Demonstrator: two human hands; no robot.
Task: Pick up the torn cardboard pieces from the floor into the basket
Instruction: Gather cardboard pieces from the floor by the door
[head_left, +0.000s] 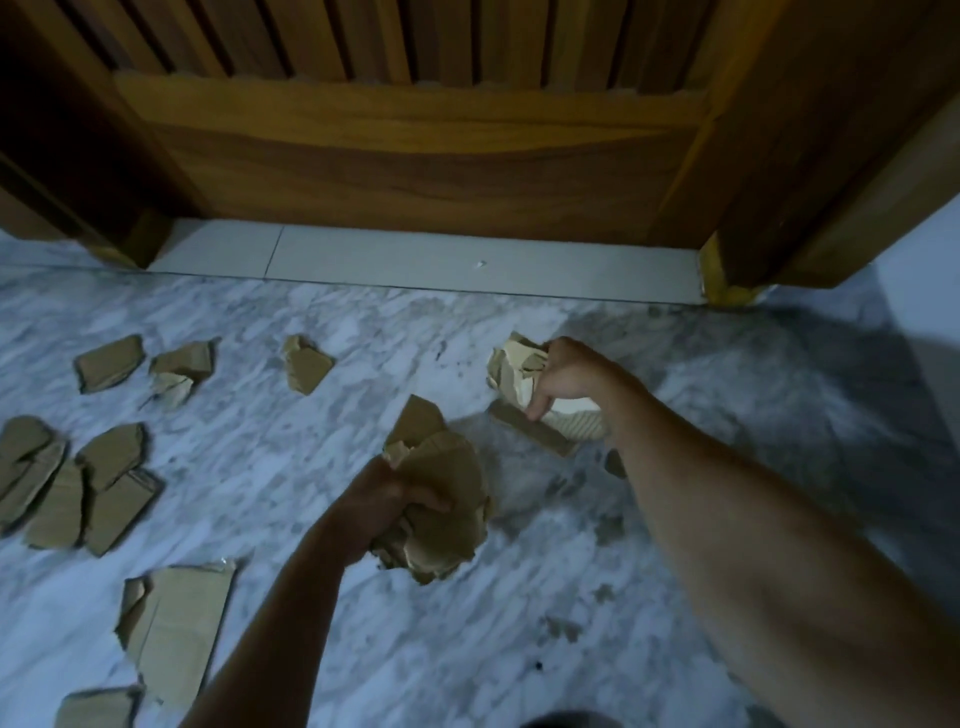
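At the far left of the marble floor (519, 597) a cluster of flat cardboard pieces (67, 488) lies overlapping, with two smaller scraps (109, 362) above it and a large creased sheet (176, 629) nearer the camera. These look light and fairly stiff, so each should lift by pinching a torn edge; the big sheet probably bends along its creases and is best taken near the middle of one side. A lone piece (307, 366) sits apart, further in. The left hand (379, 512) is curled tight around a bundle of brown pieces (441, 499), fanned and loosely stacked, likely to slip if the grip eases. The right hand (563, 371) grips a crumpled pale wad (517, 364) while one finger reaches down to a strip (530, 428) on the floor. The wooden door (415, 156) stands behind. No basket is in view.
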